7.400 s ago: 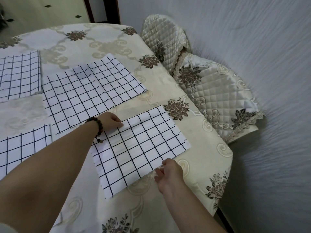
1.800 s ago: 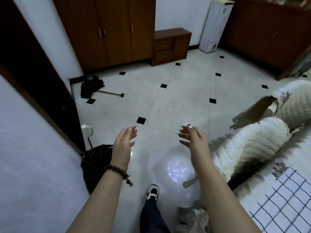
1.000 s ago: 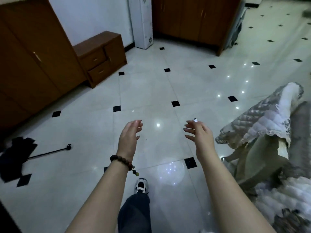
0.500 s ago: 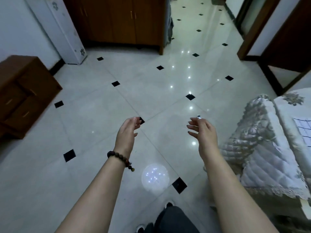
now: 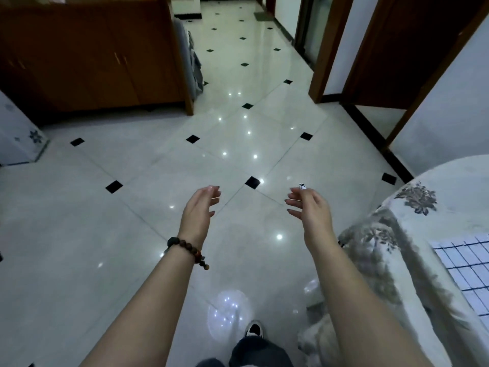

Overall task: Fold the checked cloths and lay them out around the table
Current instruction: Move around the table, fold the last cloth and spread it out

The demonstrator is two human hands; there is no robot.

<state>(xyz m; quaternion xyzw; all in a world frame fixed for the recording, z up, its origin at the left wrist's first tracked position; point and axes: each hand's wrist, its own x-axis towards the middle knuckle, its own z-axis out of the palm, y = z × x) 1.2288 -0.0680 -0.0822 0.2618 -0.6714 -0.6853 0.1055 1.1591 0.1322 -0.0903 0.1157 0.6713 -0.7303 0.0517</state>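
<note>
Checked cloth point(image 5: 465, 263) lies flat on table point(image 5: 449, 202), long axis unclear.

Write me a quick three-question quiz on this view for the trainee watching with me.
1. True or false: the left hand grips the white cloth with black checks.
2. Which wrist carries the brown wooden-bead bracelet? A) left B) right C) neither
3. Fill in: the white cloth with black checks lies flat on the table under a cream floral cover, at the ___ edge of the view.
Key: 1 false, the hand is held out with relaxed fingers and holds nothing; 2 A; 3 right.
</note>
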